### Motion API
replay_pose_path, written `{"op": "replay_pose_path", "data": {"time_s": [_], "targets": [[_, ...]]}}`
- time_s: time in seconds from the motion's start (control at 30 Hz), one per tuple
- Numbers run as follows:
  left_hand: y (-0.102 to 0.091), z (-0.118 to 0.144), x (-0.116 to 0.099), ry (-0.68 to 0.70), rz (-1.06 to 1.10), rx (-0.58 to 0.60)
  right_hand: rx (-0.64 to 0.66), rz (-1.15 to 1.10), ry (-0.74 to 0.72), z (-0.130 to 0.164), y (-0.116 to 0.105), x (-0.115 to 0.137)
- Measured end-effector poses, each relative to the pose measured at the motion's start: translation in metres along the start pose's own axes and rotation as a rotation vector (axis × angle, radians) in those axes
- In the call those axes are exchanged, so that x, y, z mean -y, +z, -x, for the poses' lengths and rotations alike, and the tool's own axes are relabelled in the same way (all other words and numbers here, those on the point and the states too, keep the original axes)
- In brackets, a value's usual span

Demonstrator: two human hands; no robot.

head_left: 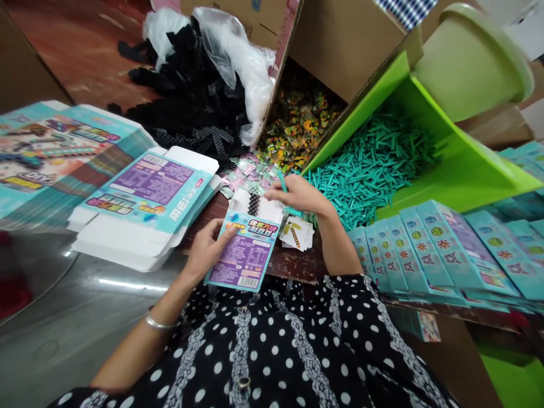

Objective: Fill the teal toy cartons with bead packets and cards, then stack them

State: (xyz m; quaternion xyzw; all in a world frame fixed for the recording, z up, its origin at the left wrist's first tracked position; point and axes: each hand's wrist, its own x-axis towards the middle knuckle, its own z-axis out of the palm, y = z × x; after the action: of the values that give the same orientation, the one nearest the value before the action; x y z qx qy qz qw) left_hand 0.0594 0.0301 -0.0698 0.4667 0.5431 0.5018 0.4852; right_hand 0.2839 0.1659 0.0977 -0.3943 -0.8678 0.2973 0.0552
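My left hand [209, 245] is closed around the left side of a blue and purple cardboard box [244, 262], thumb on its printed face. The box's top end is open, with white flaps [274, 211] spread. A black mesh strip [254, 204] pokes up out of that opening. My right hand [300, 194] is just past the open end, its fingers pinching a thin teal stick [282, 182]. Below that wrist lies a small stack of white printed cards [298, 233]. Beyond the box are small pink and green packets [246, 173].
Flattened boxes [144, 181] are stacked at left. Behind are a black mesh pile [204, 107], a carton of orange and green packets [297, 124], and a green bin [463, 147] spilling teal sticks [365, 164]. Rows of upright boxes [429, 249] line the right.
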Motion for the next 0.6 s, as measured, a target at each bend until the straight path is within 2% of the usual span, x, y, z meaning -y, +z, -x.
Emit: {"op": "replay_pose_path", "data": {"time_s": [0.07,0.1,0.23,0.33,0.4,0.43,0.57,0.6], "targets": [[0.002,0.002,-0.001,0.017,0.004,0.008,-0.148,-0.135,-0.029,0.003,-0.007,-0.001],[0.003,0.002,-0.001,0.025,0.003,0.011,-0.17,-0.21,-0.042,0.003,-0.007,-0.002],[0.005,0.002,0.001,0.068,0.001,0.014,-0.015,-0.479,-0.035,0.001,0.012,0.002],[0.005,0.002,0.002,0.098,0.007,-0.004,0.131,-0.552,0.02,0.004,0.024,0.005],[0.003,0.003,0.003,0.115,0.005,-0.018,0.114,-0.548,0.04,0.006,0.021,0.0],[0.002,0.004,0.004,0.131,0.002,-0.033,0.037,-0.54,0.041,0.007,0.016,-0.006],[-0.001,0.015,0.005,0.256,-0.049,-0.19,-0.485,-0.423,0.101,-0.01,-0.007,-0.052],[-0.002,0.017,0.005,0.287,-0.075,-0.207,-0.546,-0.357,0.152,-0.018,-0.01,-0.066]]}}
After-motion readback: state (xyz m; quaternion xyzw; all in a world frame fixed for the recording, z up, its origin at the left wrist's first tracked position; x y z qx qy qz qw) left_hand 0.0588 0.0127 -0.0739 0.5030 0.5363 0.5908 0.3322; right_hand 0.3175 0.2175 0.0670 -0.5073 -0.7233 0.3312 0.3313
